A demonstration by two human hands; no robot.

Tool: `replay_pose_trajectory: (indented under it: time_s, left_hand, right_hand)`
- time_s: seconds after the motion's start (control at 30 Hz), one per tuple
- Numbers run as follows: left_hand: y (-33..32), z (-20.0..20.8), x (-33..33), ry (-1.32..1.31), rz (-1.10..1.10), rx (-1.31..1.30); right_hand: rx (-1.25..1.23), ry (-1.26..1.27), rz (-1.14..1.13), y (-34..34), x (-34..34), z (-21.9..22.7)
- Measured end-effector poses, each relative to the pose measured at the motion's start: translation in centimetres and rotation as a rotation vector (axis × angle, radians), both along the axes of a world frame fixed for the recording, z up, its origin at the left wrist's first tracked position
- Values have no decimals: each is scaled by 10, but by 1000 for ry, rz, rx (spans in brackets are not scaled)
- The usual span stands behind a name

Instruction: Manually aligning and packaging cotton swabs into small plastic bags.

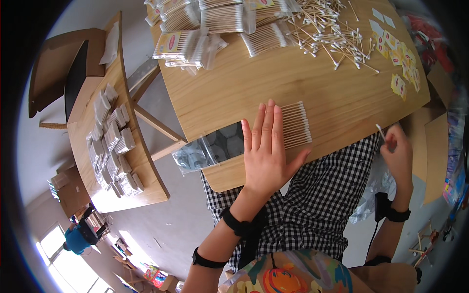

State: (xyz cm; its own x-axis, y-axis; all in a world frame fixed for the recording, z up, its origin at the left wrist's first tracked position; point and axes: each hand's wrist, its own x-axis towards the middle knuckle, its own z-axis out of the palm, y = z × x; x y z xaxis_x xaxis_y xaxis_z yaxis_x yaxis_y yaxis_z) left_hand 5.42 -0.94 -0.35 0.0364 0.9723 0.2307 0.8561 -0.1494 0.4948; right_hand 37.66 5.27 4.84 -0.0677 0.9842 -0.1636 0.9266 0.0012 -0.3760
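Observation:
My left hand (266,154) lies flat, palm down and fingers stretched, over the left part of a neat row of cotton swabs (296,126) at the table's near edge. Its fingers cover the swabs' left ends. Just left of that hand, a clear plastic bag (193,155) lies by a dark piece with rounded grey shapes (227,141), partly hidden under the hand. Off the table's right near edge, my right hand (398,150) is closed in a pinch on a single cotton swab (379,129), its white tip pointing up.
Bagged swab bundles (222,19) are stacked at the table's far left, beside a loose swab heap (337,34). Small yellow-and-white cards (399,85) lie far right. A side table (146,166) bears more packets (113,146) and an open carton (66,63). Someone in blue (80,239) is distant.

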Motion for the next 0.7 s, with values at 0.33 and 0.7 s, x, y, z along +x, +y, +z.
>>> replay_pose_trajectory:
  time_s: [0.33,0.7]
  left_hand:
    - [3,1,17,209,-47,-176]
    - [4,3,16,198,-48,-183]
  right_hand:
    - [235,360,-107,-3,11,-25]
    - [43,708,359,3,-126,-33]
